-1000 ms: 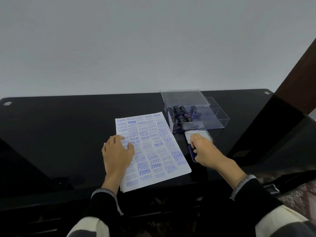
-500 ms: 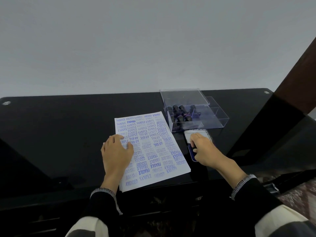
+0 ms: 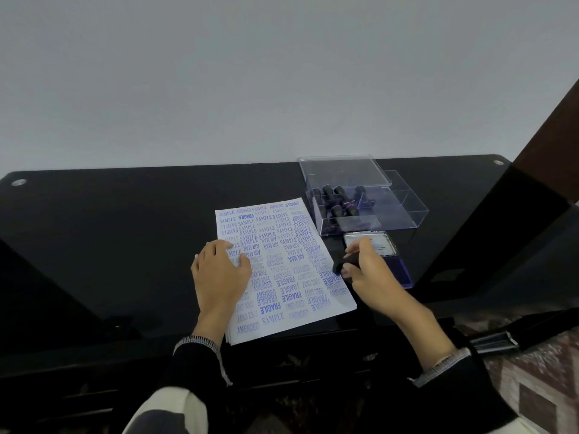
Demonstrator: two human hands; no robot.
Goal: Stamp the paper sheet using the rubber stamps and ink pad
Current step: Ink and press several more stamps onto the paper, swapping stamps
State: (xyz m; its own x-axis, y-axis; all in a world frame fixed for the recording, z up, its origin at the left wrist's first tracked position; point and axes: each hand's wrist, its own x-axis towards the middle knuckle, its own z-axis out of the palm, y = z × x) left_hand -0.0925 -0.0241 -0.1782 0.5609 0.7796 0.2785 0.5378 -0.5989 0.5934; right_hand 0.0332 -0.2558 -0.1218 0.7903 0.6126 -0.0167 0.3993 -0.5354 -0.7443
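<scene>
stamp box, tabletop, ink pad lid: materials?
Stamp box: clear rigid plastic, probably acrylic; the stamps show through its walls. Tabletop: glossy black, likely glass or lacquer; it mirrors its surroundings. Ink pad lid: silvery with a shiny rim, looks like metal, possibly tin; partly hidden by the right hand.

Looks like a room in a home. A glossy black table point(image 3: 125, 233) stands against a plain white wall point(image 3: 250, 73). Patterned carpet point(image 3: 539, 386) covers the floor.
</scene>
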